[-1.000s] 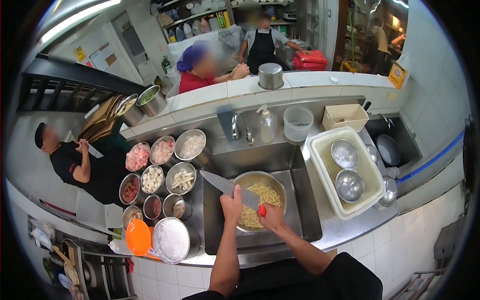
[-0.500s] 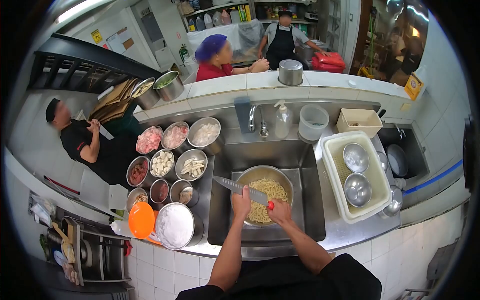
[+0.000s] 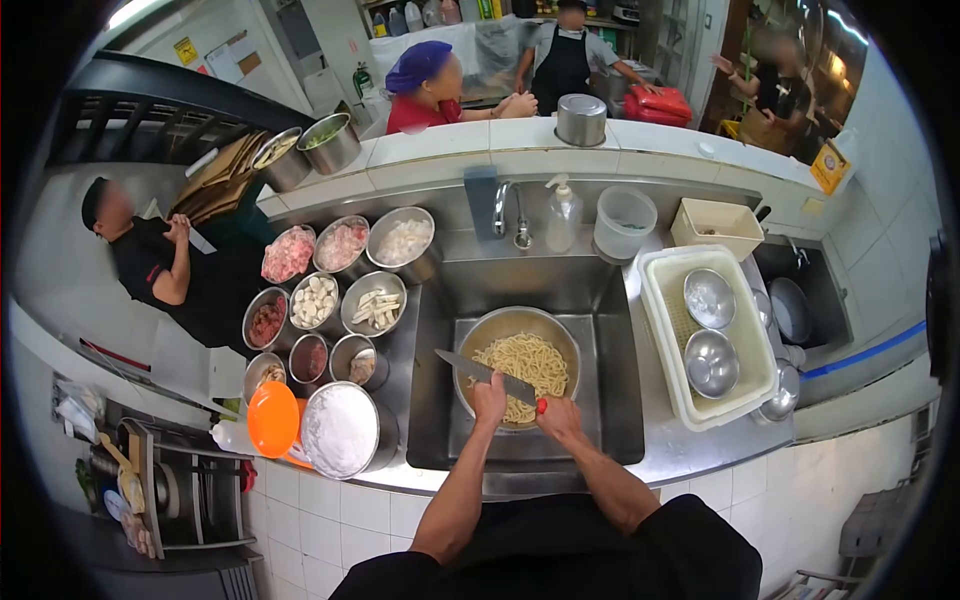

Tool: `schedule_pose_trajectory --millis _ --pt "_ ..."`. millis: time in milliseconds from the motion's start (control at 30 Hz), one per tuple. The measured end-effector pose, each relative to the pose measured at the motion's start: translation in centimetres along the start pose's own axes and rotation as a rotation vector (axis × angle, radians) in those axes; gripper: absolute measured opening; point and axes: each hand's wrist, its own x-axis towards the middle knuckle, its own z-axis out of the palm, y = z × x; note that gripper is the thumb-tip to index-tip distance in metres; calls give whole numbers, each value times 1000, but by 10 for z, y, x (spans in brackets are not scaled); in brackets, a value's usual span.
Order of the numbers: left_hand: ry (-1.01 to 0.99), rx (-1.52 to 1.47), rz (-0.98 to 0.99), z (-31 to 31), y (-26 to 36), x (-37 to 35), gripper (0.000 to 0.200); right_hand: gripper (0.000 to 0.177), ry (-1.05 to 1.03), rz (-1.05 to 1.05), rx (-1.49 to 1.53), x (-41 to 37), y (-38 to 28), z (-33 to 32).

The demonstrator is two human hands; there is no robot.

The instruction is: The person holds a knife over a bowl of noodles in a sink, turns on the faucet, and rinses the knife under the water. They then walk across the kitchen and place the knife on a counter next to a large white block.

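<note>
A large knife [image 3: 515, 386] lies slantwise above a metal bowl [image 3: 562, 335] of noodles [image 3: 530, 360] in the steel sink [image 3: 620, 400]. My right hand [image 3: 560, 417] is closed round the knife's red handle, at the bowl's lower right rim. My left hand [image 3: 490, 396] is closed at the middle of the blade, pinching it near its lower edge. The blade's tip points to the upper left, past the bowl's left rim. Some noodles are hidden under the knife.
Metal pots of meat and vegetables and a tub of white powder [image 3: 342, 430] stand left. An orange lid [image 3: 273, 419] is beside them. Right is a white basket [image 3: 665, 340] with metal bowls. A faucet [image 3: 522, 220] is behind the sink. Several people stand around.
The view has shifted, so the counter and pots appear slightly higher. Both hands still hold the knife over the bowl. At the upper right, a person in the doorway now shows a raised hand.
</note>
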Motion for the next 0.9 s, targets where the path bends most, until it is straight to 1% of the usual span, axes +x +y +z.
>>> schedule_pose_trajectory --millis 67,133,200,267,333,367,433,467,500,600,667,800,867,900 --pt "-28 -62 -36 6 -9 1 39 23 -88 -7 -37 2 -1 -8" --pt "-46 -182 -86 -2 5 -6 41 23 -94 -3 -46 1 -3 -11" --pt "-54 -147 -80 -4 7 -3 41 23 -95 -6 -56 2 -6 -11" --pt "-60 -117 -76 -3 5 -6 41 23 -118 41 -59 3 -6 -8" --pt "54 -219 19 0 6 -7 42 23 -116 15 -55 4 -7 -6" --pt "54 -218 19 -1 5 -8 42 22 -118 -7 -48 4 -7 -4" --pt "-70 -156 -139 -7 15 -14 43 22 -96 -17 -55 4 -5 -5" --pt "-75 -150 -143 -7 18 -9 43 21 -69 -27 -60 7 -5 -5" --pt "-84 -140 -93 -6 17 -7 43 20 -61 -29 -68 7 -4 -5" --pt "-107 -18 -3 -2 5 -3 45 19 -96 -1 -40 9 4 9" --pt "-157 4 -76 1 -3 5 44 19 -94 77 12 6 3 14" --pt "-196 10 -138 -1 17 7 43 20 -75 97 62 10 11 14" --pt "-232 -41 -134 -3 18 16 40 24 -204 -98 155 19 22 12" --pt "-226 -39 -132 -5 19 19 40 24 -205 -104 158 25 29 8"
